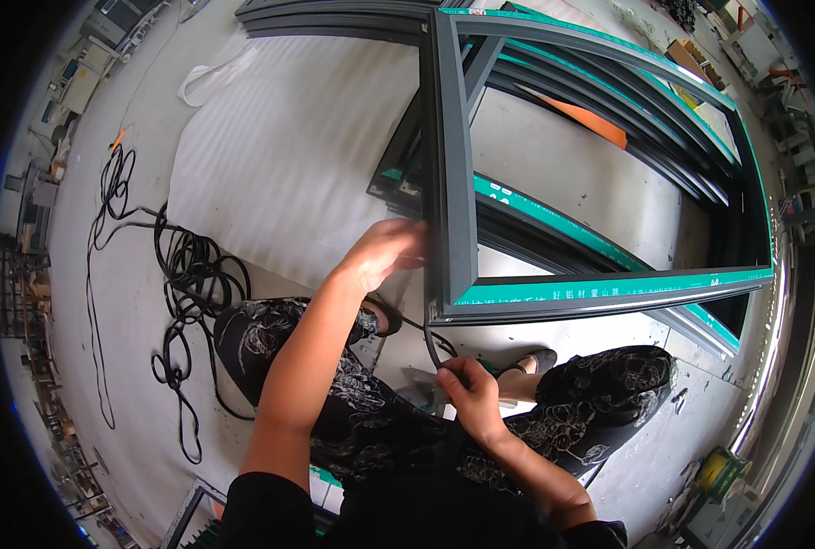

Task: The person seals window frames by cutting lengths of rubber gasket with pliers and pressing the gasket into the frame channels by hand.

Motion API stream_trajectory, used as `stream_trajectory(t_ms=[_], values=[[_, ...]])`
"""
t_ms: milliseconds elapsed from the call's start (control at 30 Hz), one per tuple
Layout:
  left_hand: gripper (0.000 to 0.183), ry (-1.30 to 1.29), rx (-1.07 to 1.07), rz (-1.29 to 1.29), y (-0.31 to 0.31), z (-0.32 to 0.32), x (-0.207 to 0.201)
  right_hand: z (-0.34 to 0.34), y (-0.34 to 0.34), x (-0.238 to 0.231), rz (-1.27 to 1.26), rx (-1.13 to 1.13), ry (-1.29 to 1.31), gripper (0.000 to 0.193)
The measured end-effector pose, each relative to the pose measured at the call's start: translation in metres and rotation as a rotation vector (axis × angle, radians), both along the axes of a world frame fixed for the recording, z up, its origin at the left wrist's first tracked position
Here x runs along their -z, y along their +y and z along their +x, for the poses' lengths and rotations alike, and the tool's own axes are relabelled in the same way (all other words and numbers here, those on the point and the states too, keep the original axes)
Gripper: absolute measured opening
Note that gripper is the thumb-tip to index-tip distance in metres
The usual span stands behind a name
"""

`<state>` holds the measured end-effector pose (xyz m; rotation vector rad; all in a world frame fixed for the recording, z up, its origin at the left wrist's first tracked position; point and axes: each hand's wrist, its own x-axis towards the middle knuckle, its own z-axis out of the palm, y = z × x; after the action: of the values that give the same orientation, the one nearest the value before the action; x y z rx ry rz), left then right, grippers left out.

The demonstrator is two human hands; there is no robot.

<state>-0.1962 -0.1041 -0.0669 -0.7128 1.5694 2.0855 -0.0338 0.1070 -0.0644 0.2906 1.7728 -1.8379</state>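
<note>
A dark grey window frame (453, 165) with green printed film on its edges lies raised in front of me, on top of other frames. My left hand (387, 256) is at the frame's left side, fingers stretched toward it and slightly blurred; their tips meet the dark edge. From the frame's near left corner a thin black rubber strip (430, 348) hangs down in a curve. Its lower part runs into my right hand (471, 393), whose thumb and fingers are pinched on it below the corner.
More frames (600, 119) with green film lie stacked beneath and behind. White foam sheeting (289, 137) covers floor at the left, beside a tangle of black strip (193, 265). An orange piece (586, 121) shows inside the frame. A yellow-green roll (723, 471) stands at the lower right.
</note>
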Motion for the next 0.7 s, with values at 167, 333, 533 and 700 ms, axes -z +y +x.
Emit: stream_trajectory(t_ms=[167, 333, 533, 700], values=[[0.028, 0.01, 0.088, -0.12, -0.003, 0.005, -0.002, 0.001, -0.003, 0.0, 0.002, -0.004, 0.012, 0.015], [0.025, 0.027, 0.073, 0.086, -0.002, 0.017, 0.008, 0.0, -0.005, -0.009, 0.0, 0.012, -0.004, 0.014], [0.025, 0.031, 0.091, 0.039, 0.005, 0.025, -0.009, 0.001, -0.004, -0.009, 0.015, 0.014, 0.009, 0.014], [0.024, 0.049, 0.133, 0.048, 0.001, 0.028, -0.003, 0.0, -0.005, -0.013, -0.005, 0.056, -0.027, 0.014]])
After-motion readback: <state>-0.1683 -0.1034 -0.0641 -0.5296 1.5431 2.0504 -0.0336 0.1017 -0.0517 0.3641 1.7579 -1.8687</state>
